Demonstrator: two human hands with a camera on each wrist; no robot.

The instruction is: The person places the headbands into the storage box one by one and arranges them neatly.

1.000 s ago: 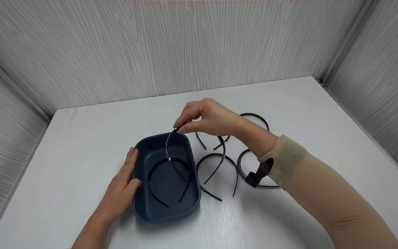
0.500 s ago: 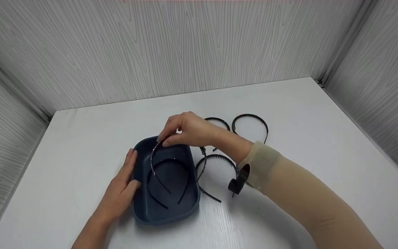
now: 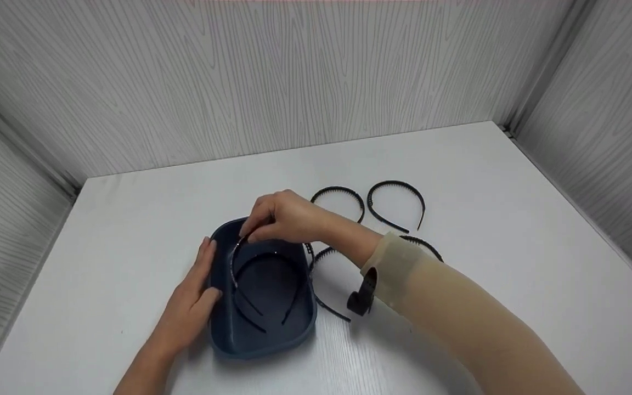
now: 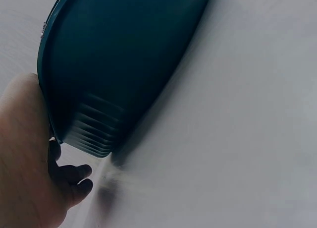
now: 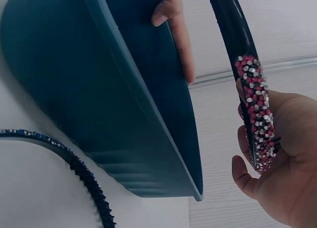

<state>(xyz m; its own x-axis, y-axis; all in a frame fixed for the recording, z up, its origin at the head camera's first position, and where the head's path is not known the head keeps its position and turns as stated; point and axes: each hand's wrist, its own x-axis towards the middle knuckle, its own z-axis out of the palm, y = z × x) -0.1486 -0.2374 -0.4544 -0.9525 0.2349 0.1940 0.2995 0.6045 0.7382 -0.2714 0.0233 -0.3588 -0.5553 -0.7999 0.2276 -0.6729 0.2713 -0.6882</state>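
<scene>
My right hand (image 3: pixel 288 216) pinches a black headband (image 5: pixel 255 109) with pink and white beads. Its lower ends hang inside the dark blue plastic basin (image 3: pixel 261 351). A second black headband (image 3: pixel 250 323) lies on the basin floor, partly behind the held one. At the basin's left side, my left hand (image 3: pixel 187 304) holds the wall, its thumb (image 5: pixel 161 12) over the rim and its fingers outside. In the left wrist view the basin's outer wall (image 4: pixel 119 49) fills the upper left, with left fingertips (image 4: pixel 79 174) below it.
Right of the basin several toothed headbands lie on the white table (image 3: pixel 458 164): one behind (image 3: pixel 396 182), one next to it (image 3: pixel 338 188), one near the basin's edge (image 3: pixel 332 311) and one partly under the right forearm (image 3: pixel 423 243). Grey wood-grain panels (image 3: pixel 305 71) surround the table.
My right hand has moved left and down, lowering the beaded headband from above the basin's back rim into the basin. The left hand stays at the basin's side.
</scene>
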